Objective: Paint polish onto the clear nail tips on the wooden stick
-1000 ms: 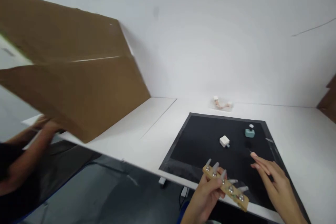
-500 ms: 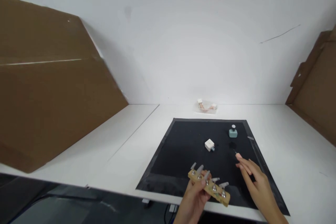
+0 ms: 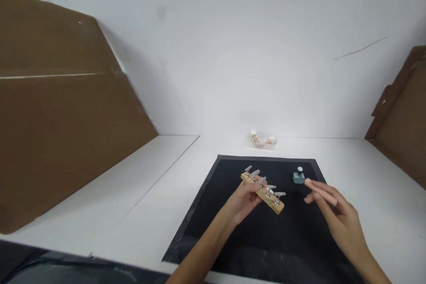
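My left hand [image 3: 240, 204] grips a wooden nail-tip holder [image 3: 273, 206], tilted down to the right above the black mat [image 3: 282, 239]. Several grey-white nail tips [image 3: 255, 173] stand on its round metal studs. In my right hand [image 3: 342, 219] is a slim pink brush handle [image 3: 322, 192], pinched between the fingers; its fine tip cannot be made out. Just beyond that handle stands a teal bottle [image 3: 298, 179] with a dark stem and pale round top. A white block [image 3: 270, 191] is mostly hidden behind the nail-tip holder.
Against the white back wall sits a clear tray [image 3: 262, 146] with white and pinkish pieces in it. Brown cardboard panels [image 3: 66, 133] flank the white table [image 3: 146, 213] on the left and right.
My left hand has raised the nail-tip holder away from the table's front edge, over the mat, covering most of the white block. My right hand has lifted the brush and turned its handle.
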A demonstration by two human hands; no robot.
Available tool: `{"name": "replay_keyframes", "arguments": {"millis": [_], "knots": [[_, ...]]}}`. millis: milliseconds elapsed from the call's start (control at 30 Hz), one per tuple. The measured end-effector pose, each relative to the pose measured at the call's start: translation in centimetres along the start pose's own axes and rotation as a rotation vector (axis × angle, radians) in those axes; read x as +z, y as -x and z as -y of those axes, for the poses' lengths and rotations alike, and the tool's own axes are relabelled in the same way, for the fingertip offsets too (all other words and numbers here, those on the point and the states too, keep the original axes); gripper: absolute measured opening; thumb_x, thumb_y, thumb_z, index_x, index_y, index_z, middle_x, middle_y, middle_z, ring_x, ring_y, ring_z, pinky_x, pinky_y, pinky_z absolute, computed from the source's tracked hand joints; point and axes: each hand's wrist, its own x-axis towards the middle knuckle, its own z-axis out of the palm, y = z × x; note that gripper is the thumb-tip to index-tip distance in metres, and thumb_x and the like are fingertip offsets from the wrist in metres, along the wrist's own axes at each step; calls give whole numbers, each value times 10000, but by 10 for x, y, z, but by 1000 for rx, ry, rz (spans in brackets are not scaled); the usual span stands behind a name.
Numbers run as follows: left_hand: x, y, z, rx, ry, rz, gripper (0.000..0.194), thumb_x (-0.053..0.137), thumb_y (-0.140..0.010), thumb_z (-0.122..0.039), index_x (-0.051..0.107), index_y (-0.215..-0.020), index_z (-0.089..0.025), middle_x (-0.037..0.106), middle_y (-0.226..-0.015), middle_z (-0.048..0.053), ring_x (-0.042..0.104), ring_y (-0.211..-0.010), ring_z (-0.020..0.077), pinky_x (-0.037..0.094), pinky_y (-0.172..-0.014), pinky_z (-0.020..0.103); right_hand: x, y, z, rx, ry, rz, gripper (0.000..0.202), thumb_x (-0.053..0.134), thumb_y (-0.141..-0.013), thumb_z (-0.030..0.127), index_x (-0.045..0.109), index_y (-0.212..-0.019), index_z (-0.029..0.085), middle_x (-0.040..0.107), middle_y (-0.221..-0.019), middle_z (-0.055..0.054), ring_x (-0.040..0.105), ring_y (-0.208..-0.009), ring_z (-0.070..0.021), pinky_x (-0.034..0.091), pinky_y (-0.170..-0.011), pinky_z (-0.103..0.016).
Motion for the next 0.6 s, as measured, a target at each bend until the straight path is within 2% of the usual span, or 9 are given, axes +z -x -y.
{"name": "replay_keyframes", "arguments": {"millis": [67,167,267,333,433,600], "knots": [[-4,-11,2,-17,1,29,307,789,-405,-140,580,-630,-131,574,-612,-11,508,-536,71,370,-490,170,5,-22,9,10,-60,-17,305,587,-787,453,698,-907,196,732,-649,-44,693,-612,-202,587,-656,-312],[-11,-23,8,-24,4,55,303,793,-410,-174,557,-595,-136,541,-599,-25,497,-534,69,396,-519,185,20,-43,12,21,-196,24,328,626,-746,506,719,-803,197,749,-756,-72,676,-549,-181,582,-578,-291],[-16,-29,11,-41,-72,109,290,792,-450,-230,555,-585,-132,518,-605,-18,480,-529,66,350,-470,171,37,-47,3,23,-297,8,361,631,-737,530,709,-625,196,746,-750,-78,660,-519,-165,575,-545,-277],[-16,-31,11,-50,-118,133,289,788,-474,-264,552,-576,-130,500,-600,-15,462,-515,61,310,-438,165,45,-44,-3,34,-350,-10,377,631,-736,537,696,-573,203,739,-697,-69,657,-514,-162,565,-517,-261],[-12,-34,12,-70,-175,169,298,788,-473,-291,550,-554,-132,470,-564,-20,423,-479,52,267,-401,159,49,-39,-6,57,-357,62,354,638,-737,530,716,-585,220,727,-641,-65,676,-595,-191,567,-549,-270],[-11,-38,15,-89,-198,201,313,788,-492,-322,539,-535,-137,445,-560,-24,385,-459,43,244,-376,155,47,-40,-3,18,-345,141,335,625,-757,516,743,-669,214,714,-607,-57,656,-551,-182,546,-500,-257]]}}
